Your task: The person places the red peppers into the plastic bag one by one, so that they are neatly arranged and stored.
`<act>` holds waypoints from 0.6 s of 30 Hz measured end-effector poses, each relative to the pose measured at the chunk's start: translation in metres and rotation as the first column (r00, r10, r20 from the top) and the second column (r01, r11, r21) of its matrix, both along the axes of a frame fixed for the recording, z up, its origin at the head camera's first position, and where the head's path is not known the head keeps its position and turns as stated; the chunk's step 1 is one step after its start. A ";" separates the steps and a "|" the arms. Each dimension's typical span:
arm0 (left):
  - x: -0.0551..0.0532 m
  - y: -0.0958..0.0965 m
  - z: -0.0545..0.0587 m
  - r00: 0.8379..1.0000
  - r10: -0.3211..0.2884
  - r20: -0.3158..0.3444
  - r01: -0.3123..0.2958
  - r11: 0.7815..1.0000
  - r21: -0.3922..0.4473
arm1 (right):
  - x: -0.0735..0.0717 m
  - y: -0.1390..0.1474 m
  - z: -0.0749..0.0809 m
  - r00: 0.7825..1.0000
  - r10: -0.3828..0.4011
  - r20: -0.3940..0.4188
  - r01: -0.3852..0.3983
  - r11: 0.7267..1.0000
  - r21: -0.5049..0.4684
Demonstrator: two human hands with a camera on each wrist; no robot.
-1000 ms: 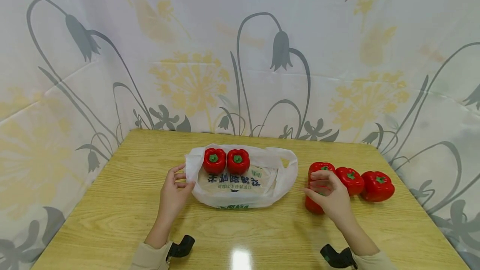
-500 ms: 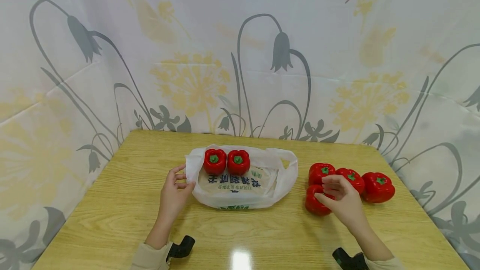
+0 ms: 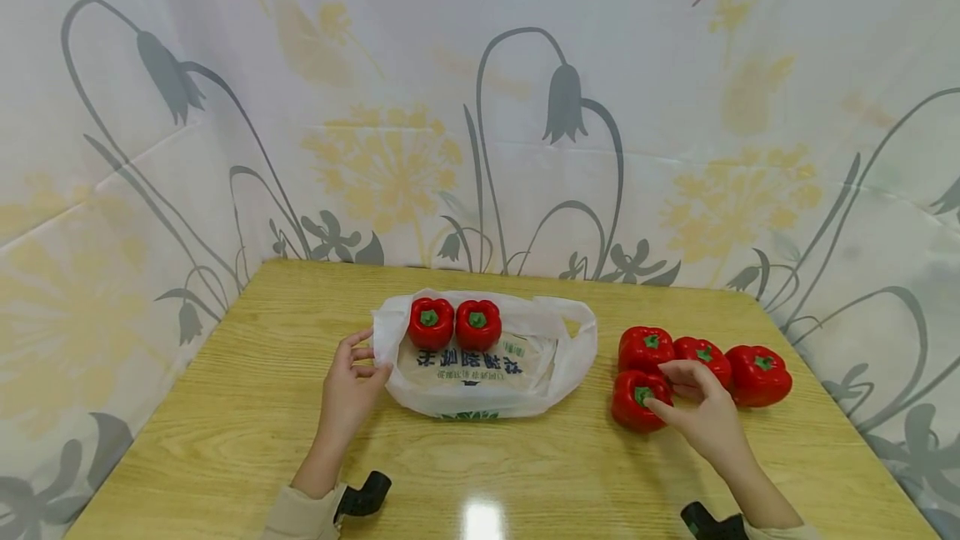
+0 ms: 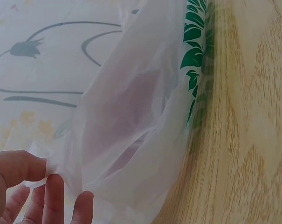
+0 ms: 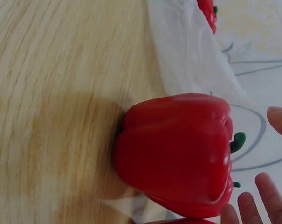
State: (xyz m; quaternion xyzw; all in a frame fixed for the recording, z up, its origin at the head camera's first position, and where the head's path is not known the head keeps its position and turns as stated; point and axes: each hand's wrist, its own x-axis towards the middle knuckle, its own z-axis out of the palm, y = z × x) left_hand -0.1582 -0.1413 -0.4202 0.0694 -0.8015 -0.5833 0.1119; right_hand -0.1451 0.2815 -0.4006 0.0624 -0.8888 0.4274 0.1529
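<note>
A white plastic bag (image 3: pixel 480 400) with dark printing lies on the wooden table, its mouth spread wide. Two red bell peppers, the left one (image 3: pixel 430 333) and the right one (image 3: pixel 478 335), stand inside along its far side. My left hand (image 3: pixel 349 386) pinches the bag's left edge between thumb and fingers, seen close in the left wrist view. On the right, my right hand (image 3: pixel 708 419) hovers with parted fingers beside the nearest red bell pepper (image 3: pixel 630 413), holding nothing. The right wrist view shows this pepper (image 5: pixel 173 149) upright, green stem up, the fingertips (image 5: pixel 266 189) apart from it.
Behind the nearest pepper stand more red bell peppers: one at the back left (image 3: pixel 643 348), a middle one (image 3: pixel 712 363) and one farther right (image 3: pixel 759 377). A flowered cloth (image 3: pixel 480 148) rises behind the table (image 3: pixel 495 469).
My right hand has drawn back to the right and slightly toward me, uncovering the nearest pepper. The left hand stays on the bag's edge, and the peppers have not visibly moved.
</note>
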 end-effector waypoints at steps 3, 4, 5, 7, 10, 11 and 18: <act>0.000 0.000 0.000 1.000 -0.003 0.000 0.003 1.000 0.002 | 0.000 0.004 -0.003 0.999 -0.013 0.030 0.012 0.999 0.032; 0.000 0.000 0.000 1.000 -0.004 -0.002 0.004 1.000 0.003 | 0.000 0.005 -0.004 0.999 -0.016 0.049 0.014 0.999 0.041; 0.000 0.000 -0.001 1.000 -0.004 -0.003 0.004 1.000 0.002 | 0.000 0.005 -0.005 0.997 -0.018 0.074 0.015 0.999 0.046; 0.000 -0.001 -0.001 1.000 -0.005 -0.006 0.005 1.000 0.003 | 0.000 0.007 -0.006 0.992 -0.017 0.125 0.010 0.999 0.050; 0.000 -0.001 -0.001 1.000 -0.007 -0.008 0.007 1.000 0.003 | -0.001 0.010 -0.009 0.982 -0.005 0.189 -0.004 0.999 0.048; 0.000 -0.002 -0.002 1.000 -0.008 -0.008 0.008 1.000 0.004 | -0.001 0.010 -0.011 0.980 -0.001 0.200 -0.008 0.999 0.048; 0.000 -0.002 -0.002 1.000 -0.009 -0.008 0.009 1.000 0.012 | -0.002 0.014 -0.021 0.964 0.048 0.263 -0.047 0.999 -0.010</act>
